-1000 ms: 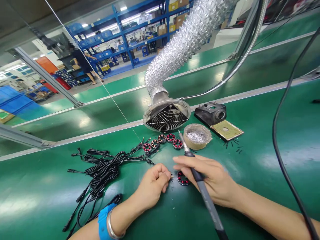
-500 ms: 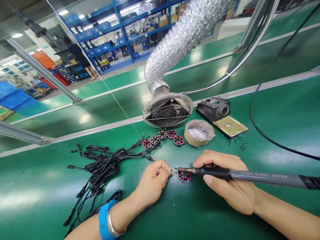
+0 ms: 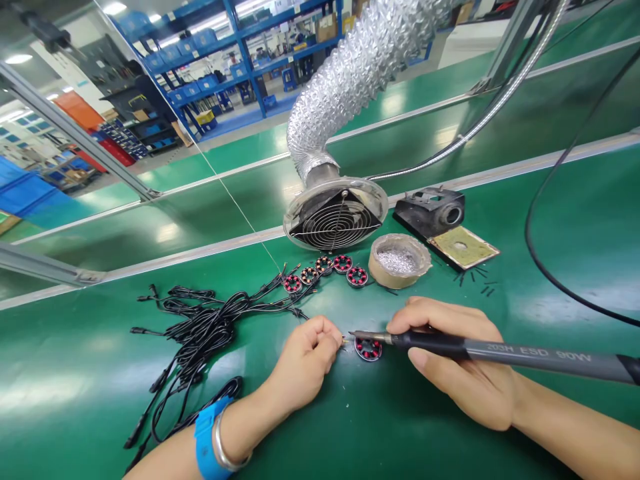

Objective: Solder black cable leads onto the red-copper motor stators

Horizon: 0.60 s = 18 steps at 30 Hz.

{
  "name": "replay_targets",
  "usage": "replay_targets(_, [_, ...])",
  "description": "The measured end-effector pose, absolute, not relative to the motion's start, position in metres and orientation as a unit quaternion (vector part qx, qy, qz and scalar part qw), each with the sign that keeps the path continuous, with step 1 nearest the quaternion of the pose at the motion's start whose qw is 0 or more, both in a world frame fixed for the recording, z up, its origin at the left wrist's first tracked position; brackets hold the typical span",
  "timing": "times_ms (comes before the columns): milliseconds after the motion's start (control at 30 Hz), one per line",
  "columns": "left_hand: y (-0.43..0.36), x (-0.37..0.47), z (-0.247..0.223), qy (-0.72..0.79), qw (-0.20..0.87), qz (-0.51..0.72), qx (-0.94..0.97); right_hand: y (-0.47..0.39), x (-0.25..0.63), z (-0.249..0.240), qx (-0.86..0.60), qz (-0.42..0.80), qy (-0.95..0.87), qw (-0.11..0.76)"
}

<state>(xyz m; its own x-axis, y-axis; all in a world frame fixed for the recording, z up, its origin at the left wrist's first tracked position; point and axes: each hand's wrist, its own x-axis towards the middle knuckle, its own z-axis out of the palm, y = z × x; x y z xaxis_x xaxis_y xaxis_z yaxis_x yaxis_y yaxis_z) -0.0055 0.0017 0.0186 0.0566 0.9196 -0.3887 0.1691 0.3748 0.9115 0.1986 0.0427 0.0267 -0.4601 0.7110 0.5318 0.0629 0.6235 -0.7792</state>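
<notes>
My right hand [image 3: 457,360] is wrapped around a grey and black soldering iron [image 3: 525,353], held nearly level with its tip pointing left. Under the tip lies a round motor stator [image 3: 369,348] with red coils, flat on the bench. My left hand [image 3: 310,357] is closed in a pinch just left of that stator. Thin wire ends [image 3: 345,341] poke out from its fingertips, near the iron's tip; a black cable runs into the hand from behind. Whether tip and wires touch, I cannot make out. Several more stators [image 3: 343,264] with red or copper coils lie farther back.
Bundled black cables [image 3: 215,327] cover the left side. A round fume extractor [image 3: 336,217] on a silver duct hangs at the back. Beside it stand a tub of silvery solder bits [image 3: 400,261] and an iron stand [image 3: 433,210] with a yellow sponge [image 3: 465,247].
Both hands and the soldering iron hold almost the same position. The view has shifted slightly, and the iron's black cord at the right has swung to the right.
</notes>
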Motion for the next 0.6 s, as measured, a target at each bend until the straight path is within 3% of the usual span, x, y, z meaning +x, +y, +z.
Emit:
replay_targets(300, [0.001, -0.005, 0.017, 0.600, 0.571, 0.329, 0.454, 0.041, 0.197, 0.030, -0.252, 0.356, -0.786, 0.439])
replay_targets(600, [0.001, -0.004, 0.017, 0.598, 0.576, 0.329, 0.451, 0.036, 0.188, 0.022, -0.214, 0.290, -0.797, 0.485])
